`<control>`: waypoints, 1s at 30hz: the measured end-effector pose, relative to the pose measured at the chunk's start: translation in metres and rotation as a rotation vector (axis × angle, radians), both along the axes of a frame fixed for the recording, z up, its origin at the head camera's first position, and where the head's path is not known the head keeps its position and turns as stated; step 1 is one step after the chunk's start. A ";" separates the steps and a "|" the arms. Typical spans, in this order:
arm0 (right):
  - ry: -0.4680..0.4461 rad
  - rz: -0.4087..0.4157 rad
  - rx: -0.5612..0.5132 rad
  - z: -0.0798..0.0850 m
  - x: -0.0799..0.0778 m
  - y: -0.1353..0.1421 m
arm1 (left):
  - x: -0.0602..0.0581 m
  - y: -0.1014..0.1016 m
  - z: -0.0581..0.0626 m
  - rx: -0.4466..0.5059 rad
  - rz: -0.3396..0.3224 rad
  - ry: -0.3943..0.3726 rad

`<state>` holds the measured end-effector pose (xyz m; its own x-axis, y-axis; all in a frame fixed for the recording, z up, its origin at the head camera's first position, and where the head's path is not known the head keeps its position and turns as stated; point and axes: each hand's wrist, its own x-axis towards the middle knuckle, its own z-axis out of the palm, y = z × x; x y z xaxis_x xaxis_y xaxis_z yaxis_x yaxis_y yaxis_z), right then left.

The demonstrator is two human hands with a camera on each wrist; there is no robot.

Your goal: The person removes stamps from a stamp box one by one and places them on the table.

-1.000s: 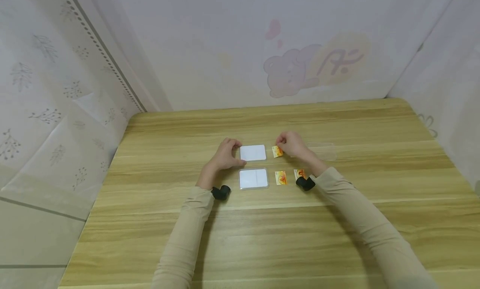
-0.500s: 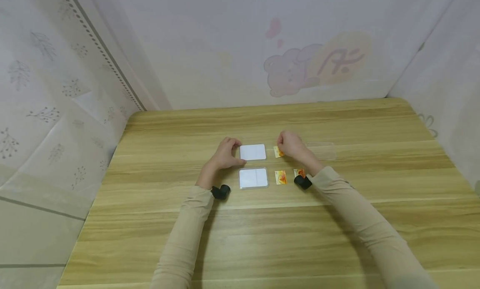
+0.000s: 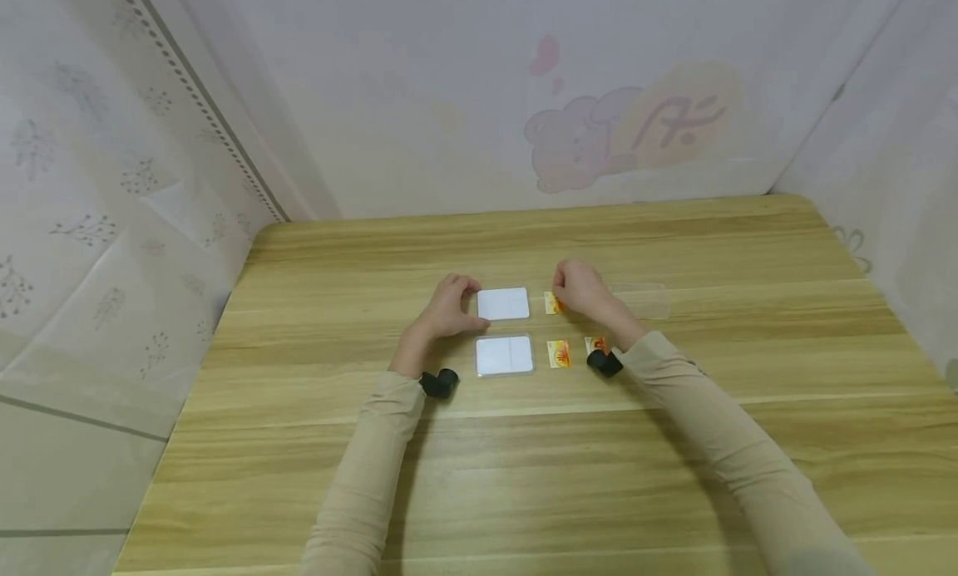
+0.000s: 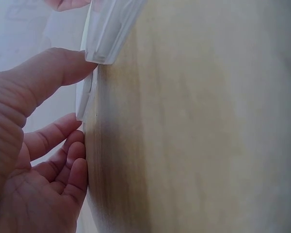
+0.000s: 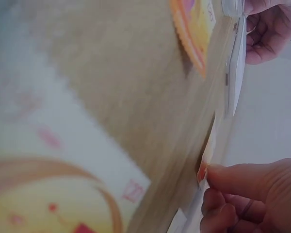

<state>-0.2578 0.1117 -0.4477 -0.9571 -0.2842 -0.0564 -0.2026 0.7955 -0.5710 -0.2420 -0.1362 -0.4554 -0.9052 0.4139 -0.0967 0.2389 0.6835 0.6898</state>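
Two flat white-faced cases lie one behind the other: the rear case (image 3: 503, 303) and the front case (image 3: 505, 356), which has a clear plastic rim. My left hand (image 3: 449, 305) holds the rear case at its left end, thumb at the near edge and fingertip at the far edge. My right hand (image 3: 584, 288) pinches the right edge of a yellow-orange postage stamp (image 3: 550, 303), partly covered by the hand. Two more stamps lie nearer, a yellow stamp (image 3: 558, 354) and an orange stamp (image 3: 595, 343) partly behind the wrist camera. The right wrist view shows thumb and finger on the held stamp (image 5: 206, 155).
Right of my right hand lies a thin transparent plastic piece (image 3: 644, 300), partly behind the wrist. Everything rests on a wood-grain table (image 3: 479, 476). A patterned wall (image 3: 419, 102) rises behind the table's far edge, with more patterned sheets at both sides.
The right hand turns slightly over the stamp, its fingertips now more hidden beneath the hand. The left hand and both cases stay in place.
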 end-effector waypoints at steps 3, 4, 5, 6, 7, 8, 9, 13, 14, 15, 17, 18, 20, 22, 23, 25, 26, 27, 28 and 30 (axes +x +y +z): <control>0.009 0.000 -0.044 -0.001 0.001 0.002 | 0.000 0.000 0.000 -0.001 0.001 -0.002; 0.014 -0.002 -0.057 -0.001 0.002 0.003 | 0.000 0.000 0.000 -0.001 0.002 -0.003; 0.020 -0.004 -0.072 -0.001 0.002 0.004 | 0.001 0.000 0.000 0.001 0.002 -0.003; 0.024 -0.005 -0.085 0.000 0.003 0.004 | 0.001 0.000 0.000 0.002 0.002 -0.002; 0.033 -0.005 -0.094 0.000 0.003 0.005 | 0.001 0.001 0.000 0.003 0.002 -0.002; 0.042 -0.004 -0.100 0.000 0.004 0.006 | 0.001 0.001 0.001 0.004 0.001 -0.001; 0.046 -0.006 -0.105 0.001 0.004 0.006 | 0.001 0.001 0.001 0.006 -0.001 -0.001; 0.067 -0.009 -0.120 0.002 0.006 0.008 | 0.002 0.000 0.000 0.032 0.002 -0.002; 0.069 -0.009 -0.126 0.003 0.007 0.008 | 0.002 -0.001 -0.001 0.047 0.004 0.001; 0.067 -0.010 -0.134 0.003 0.007 0.009 | 0.002 -0.001 -0.001 0.061 0.010 0.002; 0.062 -0.009 -0.153 0.005 0.009 0.011 | 0.002 -0.002 -0.001 0.091 0.022 0.006; 0.061 -0.008 -0.162 0.005 0.010 0.012 | 0.002 -0.002 -0.001 0.106 0.029 0.006; 0.056 -0.004 -0.188 0.007 0.011 0.014 | 0.001 -0.001 0.000 0.120 0.044 0.008; 0.062 -0.003 -0.209 0.009 0.014 0.017 | 0.001 0.001 0.003 0.121 0.061 0.010; 0.066 -0.002 -0.216 0.010 0.014 0.019 | 0.000 0.003 0.004 0.117 0.068 0.013; 0.071 -0.007 -0.222 0.011 0.016 0.022 | -0.001 0.006 0.008 0.117 0.081 0.016; 0.075 -0.009 -0.220 0.012 0.016 0.024 | -0.002 0.008 0.009 0.118 0.082 0.022; 0.072 -0.013 -0.217 0.013 0.017 0.025 | -0.002 0.009 0.011 0.122 0.081 0.025; 0.067 -0.016 -0.218 0.014 0.018 0.027 | -0.003 0.011 0.013 0.128 0.080 0.028; 0.066 -0.016 -0.222 0.015 0.019 0.029 | -0.003 0.014 0.016 0.146 0.072 0.030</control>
